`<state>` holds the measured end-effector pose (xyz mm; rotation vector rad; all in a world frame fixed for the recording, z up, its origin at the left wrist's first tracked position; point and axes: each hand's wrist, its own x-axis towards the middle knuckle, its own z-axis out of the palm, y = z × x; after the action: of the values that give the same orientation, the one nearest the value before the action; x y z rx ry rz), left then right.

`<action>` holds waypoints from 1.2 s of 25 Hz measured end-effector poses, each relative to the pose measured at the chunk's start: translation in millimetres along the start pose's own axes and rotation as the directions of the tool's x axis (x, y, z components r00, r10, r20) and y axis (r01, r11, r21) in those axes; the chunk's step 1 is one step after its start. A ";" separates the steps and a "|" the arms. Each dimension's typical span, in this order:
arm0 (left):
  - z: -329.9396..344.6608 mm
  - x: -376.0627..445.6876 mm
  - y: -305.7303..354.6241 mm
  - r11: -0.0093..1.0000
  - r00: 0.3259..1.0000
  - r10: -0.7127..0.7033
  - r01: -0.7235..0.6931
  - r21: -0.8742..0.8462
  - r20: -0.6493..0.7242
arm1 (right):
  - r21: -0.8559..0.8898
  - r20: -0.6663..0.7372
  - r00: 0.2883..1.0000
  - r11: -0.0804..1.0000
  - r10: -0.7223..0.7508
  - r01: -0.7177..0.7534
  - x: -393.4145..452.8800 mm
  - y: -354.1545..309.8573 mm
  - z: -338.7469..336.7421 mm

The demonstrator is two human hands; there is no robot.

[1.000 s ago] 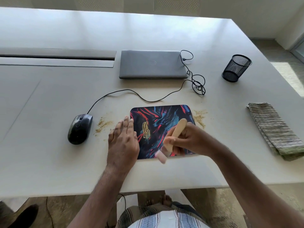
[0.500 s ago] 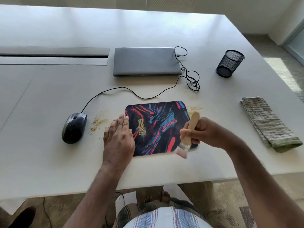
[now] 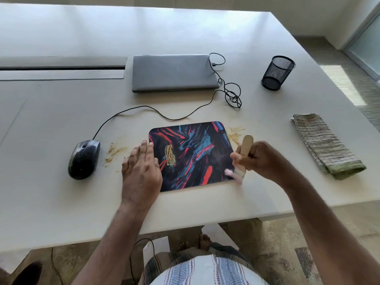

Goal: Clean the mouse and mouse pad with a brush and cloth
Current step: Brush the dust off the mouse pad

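Right hand [image 3: 260, 159] grips brush [image 3: 242, 159] at mouse pad [image 3: 191, 155] edge; left hand [image 3: 141, 171] flat, steadying pad. Crumbs [image 3: 114, 152] remain on bench [image 3: 61, 112]; mouse [image 3: 84, 159], cloth [image 3: 327, 145] seemingly untouched.

Mouse [image 3: 83, 159] left of mouse pad [image 3: 191, 155] — cloth [image 3: 327, 145] right, laptop [image 3: 174, 73] behind.

Our left hand [image 3: 141, 171] and right hand [image 3: 261, 159] are bare, as are our forearms, without sleeves. We wear a white top striped blue and brown, and our feet are bare.
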<state>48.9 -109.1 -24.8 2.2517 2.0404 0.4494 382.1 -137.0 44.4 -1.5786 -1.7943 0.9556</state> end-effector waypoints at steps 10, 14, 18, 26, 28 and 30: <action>0.2 0.1 -1.0 1.000 1.000 0.007 -0.007 0.006 -0.002 | 0.036 -0.078 0.996 0.999 0.043 -0.040 -17.4 13.1 -15.2; 1.4 -0.2 -0.9 1.000 1.000 -0.004 0.004 -0.013 0.002 | 0.133 -0.111 0.992 0.990 0.061 -0.046 -18.9 10.4 -18.4; 2.6 0.2 -1.1 1.000 1.000 -0.001 0.001 -0.012 0.000 | 0.104 -0.405 0.913 0.995 0.042 0.000 -6.7 4.2 -19.4; 3.0 -0.5 0.3 1.000 1.000 -0.003 0.003 -0.003 -0.012 | -0.087 -0.514 0.857 0.996 -0.026 -0.022 54.4 -0.7 -21.0; 2.6 -0.5 -0.2 1.000 1.000 -0.002 0.002 -0.005 -0.007 | -0.124 -0.475 0.878 0.992 -0.052 -0.008 64.5 -3.6 -18.4; 2.5 -0.2 -0.4 1.000 1.000 -0.001 0.001 -0.008 0.000 | -0.187 -0.413 0.908 0.982 -0.071 -0.008 68.2 -5.7 -15.1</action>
<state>49.2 -108.8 -27.3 2.2462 2.0359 0.4561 380.5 -67.8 54.8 -1.7057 -1.6272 0.3952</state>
